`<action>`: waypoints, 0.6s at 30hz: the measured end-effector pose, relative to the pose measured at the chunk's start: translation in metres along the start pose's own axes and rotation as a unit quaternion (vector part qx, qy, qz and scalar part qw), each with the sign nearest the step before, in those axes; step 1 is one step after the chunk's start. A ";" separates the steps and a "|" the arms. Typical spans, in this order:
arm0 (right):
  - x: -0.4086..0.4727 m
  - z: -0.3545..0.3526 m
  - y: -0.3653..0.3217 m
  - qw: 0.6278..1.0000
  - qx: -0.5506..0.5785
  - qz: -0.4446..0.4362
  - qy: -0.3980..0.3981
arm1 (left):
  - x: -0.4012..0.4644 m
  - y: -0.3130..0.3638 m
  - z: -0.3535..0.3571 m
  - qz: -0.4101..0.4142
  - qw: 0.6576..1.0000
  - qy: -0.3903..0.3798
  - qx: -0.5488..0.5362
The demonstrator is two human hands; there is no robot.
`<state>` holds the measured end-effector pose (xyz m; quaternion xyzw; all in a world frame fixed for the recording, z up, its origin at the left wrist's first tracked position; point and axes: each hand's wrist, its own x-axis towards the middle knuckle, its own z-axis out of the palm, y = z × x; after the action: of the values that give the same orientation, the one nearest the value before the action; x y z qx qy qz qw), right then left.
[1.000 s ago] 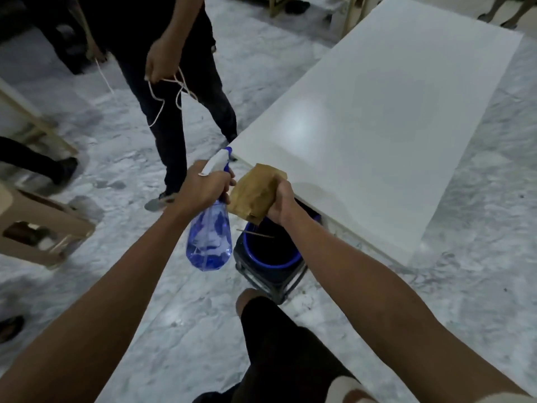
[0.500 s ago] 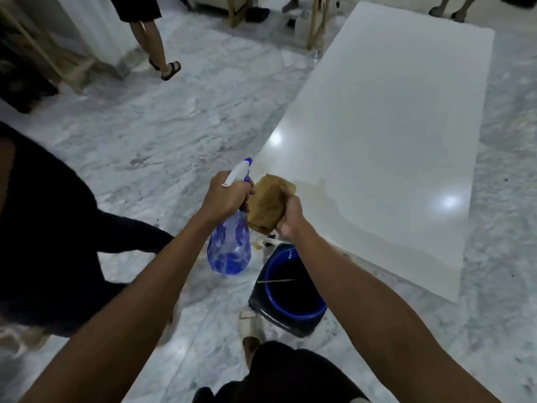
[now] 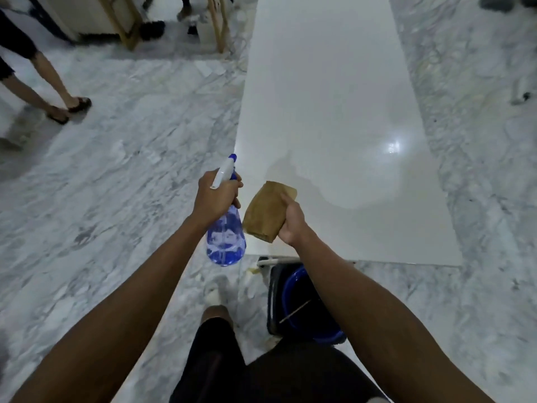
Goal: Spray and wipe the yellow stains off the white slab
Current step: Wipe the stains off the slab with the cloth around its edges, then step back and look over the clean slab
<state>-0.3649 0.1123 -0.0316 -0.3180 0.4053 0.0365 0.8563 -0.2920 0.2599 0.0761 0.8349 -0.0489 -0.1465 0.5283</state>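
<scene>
A long white slab (image 3: 328, 91) stretches away from me over the marble floor. A faint yellowish film (image 3: 308, 181) covers its near left part. My left hand (image 3: 216, 196) grips a blue spray bottle (image 3: 225, 237) by its white trigger head, held just off the slab's near left corner with the nozzle facing forward. My right hand (image 3: 290, 221) holds a folded tan cloth (image 3: 266, 212) above the slab's near edge, close beside the bottle.
A blue bucket in a black frame (image 3: 302, 312) stands on the floor under my right forearm, by the slab's near end. Another person's legs in sandals (image 3: 55, 94) are at the far left. Wooden furniture legs (image 3: 216, 21) stand beyond the slab's far left corner.
The view has swung so the slab now lies straight ahead. Both hands have moved over the slab's near left corner. The person in black at my left has gone out of view.
</scene>
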 end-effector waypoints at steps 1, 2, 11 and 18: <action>0.007 0.002 -0.005 1.000 0.007 -0.010 0.012 | 0.018 0.000 0.003 0.012 1.000 -0.015 0.000; 0.017 0.004 -0.010 0.999 0.015 -0.024 0.021 | 0.037 -0.001 0.007 0.023 0.999 -0.032 0.001; 0.085 0.027 -0.024 0.965 0.165 -0.098 0.178 | 0.181 -0.001 0.042 0.180 0.947 -0.262 0.045; 0.082 0.030 0.014 0.906 0.240 -0.141 0.318 | 0.223 -0.010 0.076 0.270 0.859 -0.430 0.066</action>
<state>-0.2947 0.1245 -0.0836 -0.1513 0.6037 -0.2866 0.7284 -0.1029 0.1459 -0.0062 0.6758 -0.5044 -0.3390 0.4171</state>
